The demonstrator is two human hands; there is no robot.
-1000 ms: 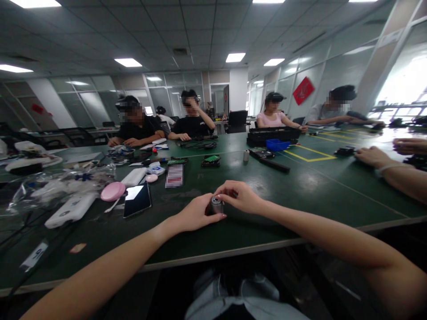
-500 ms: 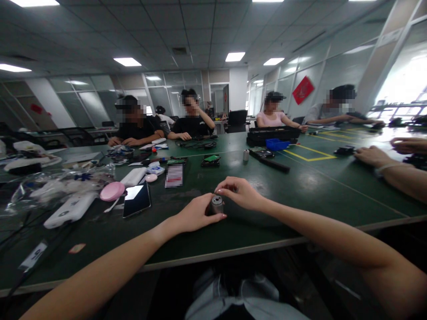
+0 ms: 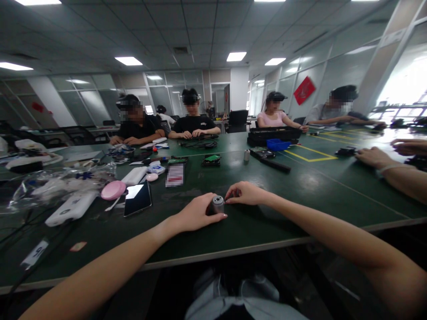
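My left hand (image 3: 196, 212) is wrapped around a small grey metal cylinder (image 3: 218, 205), which stands upright on the green table. Dark holes show in its flat top. Just right of the cylinder, my right hand (image 3: 246, 194) has its thumb and fingertips pinched together, close to the cylinder's side. A tiny dark thing may be between those fingertips, too small to make out. Farther back stands a second metal cylinder (image 3: 246, 155) of similar look.
A phone (image 3: 137, 200), a pink round case (image 3: 113, 190), plastic bags (image 3: 60, 186) and a white pack (image 3: 71, 209) lie left. Ahead are a green circuit board (image 3: 211, 159), a black case (image 3: 274, 135) and a blue tray (image 3: 278, 145). Co-workers sit around the table.
My right hand has moved from the cylinder's top rim to its right side, slightly lower. My left hand keeps its hold. A co-worker opposite has lowered a hand from their face to the table.
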